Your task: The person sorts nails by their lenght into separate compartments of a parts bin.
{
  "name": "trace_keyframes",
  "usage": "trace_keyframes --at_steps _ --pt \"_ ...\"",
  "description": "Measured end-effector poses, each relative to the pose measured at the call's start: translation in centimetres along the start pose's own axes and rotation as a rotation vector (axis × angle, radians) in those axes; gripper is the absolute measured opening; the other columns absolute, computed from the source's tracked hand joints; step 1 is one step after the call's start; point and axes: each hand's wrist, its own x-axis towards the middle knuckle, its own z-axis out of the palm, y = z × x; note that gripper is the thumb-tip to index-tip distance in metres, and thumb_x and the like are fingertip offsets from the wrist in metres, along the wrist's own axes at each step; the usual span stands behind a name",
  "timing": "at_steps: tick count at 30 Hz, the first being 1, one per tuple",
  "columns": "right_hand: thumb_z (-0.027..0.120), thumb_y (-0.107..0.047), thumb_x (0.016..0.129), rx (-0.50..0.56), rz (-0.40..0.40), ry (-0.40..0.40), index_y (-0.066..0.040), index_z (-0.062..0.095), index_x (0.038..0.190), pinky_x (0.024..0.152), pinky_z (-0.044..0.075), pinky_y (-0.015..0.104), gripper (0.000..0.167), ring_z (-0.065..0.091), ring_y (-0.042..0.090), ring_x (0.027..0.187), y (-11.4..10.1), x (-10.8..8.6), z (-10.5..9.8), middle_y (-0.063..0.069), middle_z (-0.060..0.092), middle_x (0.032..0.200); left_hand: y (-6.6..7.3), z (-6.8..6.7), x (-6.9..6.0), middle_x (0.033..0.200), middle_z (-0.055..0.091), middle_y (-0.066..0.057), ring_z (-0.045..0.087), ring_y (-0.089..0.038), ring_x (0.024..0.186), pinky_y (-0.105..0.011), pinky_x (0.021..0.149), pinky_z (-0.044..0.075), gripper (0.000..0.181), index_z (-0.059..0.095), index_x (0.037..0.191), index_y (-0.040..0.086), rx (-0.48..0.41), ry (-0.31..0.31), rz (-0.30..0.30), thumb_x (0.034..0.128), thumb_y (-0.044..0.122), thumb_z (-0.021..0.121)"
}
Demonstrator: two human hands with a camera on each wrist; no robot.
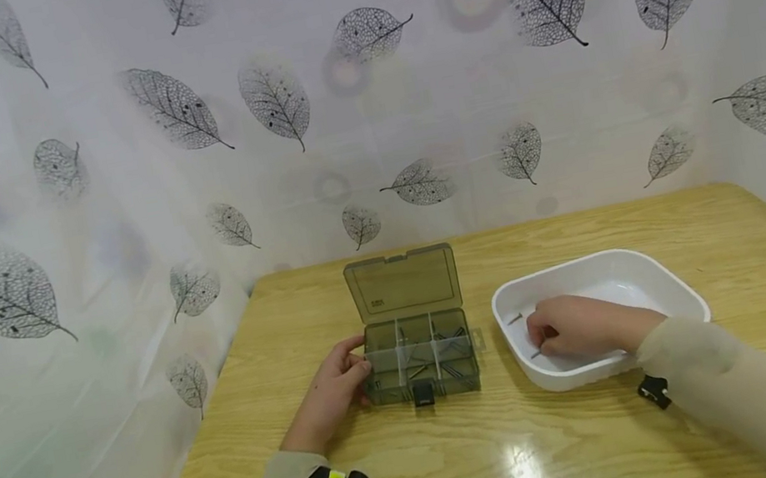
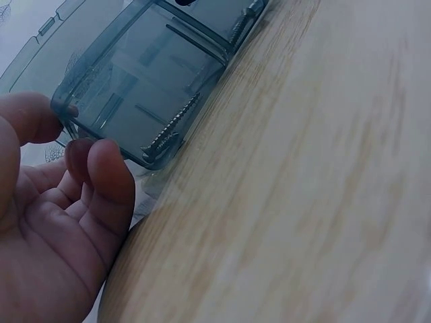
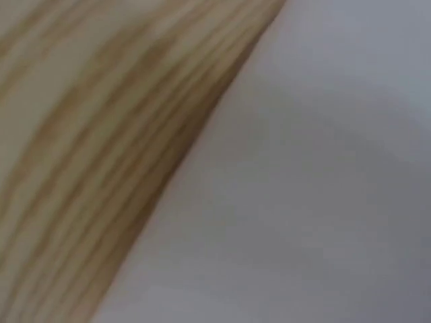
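My left hand [image 1: 334, 382] grips the left side of a smoky, see-through compartment box [image 1: 383, 364], whose lid [image 1: 402, 286] stands raised at the back. Several screws lie in the compartments. In the left wrist view a threaded screw [image 2: 174, 126] shows through the box wall, close to the left hand [image 2: 64, 202]. Inside a white tray [image 1: 672, 283], my right hand [image 1: 580, 326] reaches down with bent fingers. One screw [image 1: 535, 355] lies right at its fingertips; whether they pinch it is hidden. Another screw [image 1: 515, 318] lies by the tray's left wall.
Both containers stand on a wood-grain table [image 1: 436, 467], the tray right of the box. A pale curtain [image 1: 445, 110] with leaf prints hangs behind and at the sides. The right wrist view shows only table and a blurred white surface [image 3: 303, 202].
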Motion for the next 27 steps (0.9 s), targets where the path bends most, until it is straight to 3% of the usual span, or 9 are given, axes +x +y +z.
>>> trace_keyframes --at_steps 7,13,20,27 --pt "0.062 -0.006 0.091 0.009 0.009 0.044 -0.025 0.067 0.084 0.072 0.048 0.029 0.021 0.053 0.006 0.076 -0.1 -0.3 -0.2 -0.015 0.059 0.081 -0.1 -0.1 0.0 0.105 0.055 -0.016 0.052 -0.023 0.074 -0.039 0.065 0.056 0.051 0.039 0.153 0.008 0.013 0.001 0.001 0.1046 0.013 0.054" --pt "0.062 -0.004 0.093 -0.010 -0.051 0.112 -0.020 0.073 0.093 0.078 0.052 0.032 0.020 0.058 0.004 0.084 0.0 -0.5 -0.4 -0.014 0.065 0.091 0.0 0.0 0.0 0.104 0.056 -0.016 0.052 -0.023 0.072 -0.039 0.065 0.056 0.051 0.039 0.153 0.007 0.019 0.002 0.006 0.1047 0.013 0.054" --pt "0.059 -0.001 0.090 -0.005 -0.113 0.205 -0.017 0.071 0.095 0.071 0.050 0.030 0.021 0.054 0.004 0.079 -1.1 -0.8 -1.6 -0.013 0.061 0.090 0.2 0.1 0.0 0.105 0.055 -0.016 0.054 -0.024 0.071 -0.039 0.065 0.056 0.050 0.039 0.153 0.008 0.021 0.012 0.000 0.1047 0.012 0.053" --pt "0.059 -0.002 0.091 0.050 -0.123 0.235 -0.018 0.068 0.096 0.065 0.047 0.029 0.019 0.050 0.006 0.071 -3.0 -0.2 -2.4 -0.012 0.057 0.082 0.3 0.1 -0.1 0.106 0.055 -0.017 0.053 -0.023 0.074 -0.039 0.066 0.056 0.050 0.039 0.153 0.009 0.024 0.012 -0.006 0.1050 0.012 0.053"
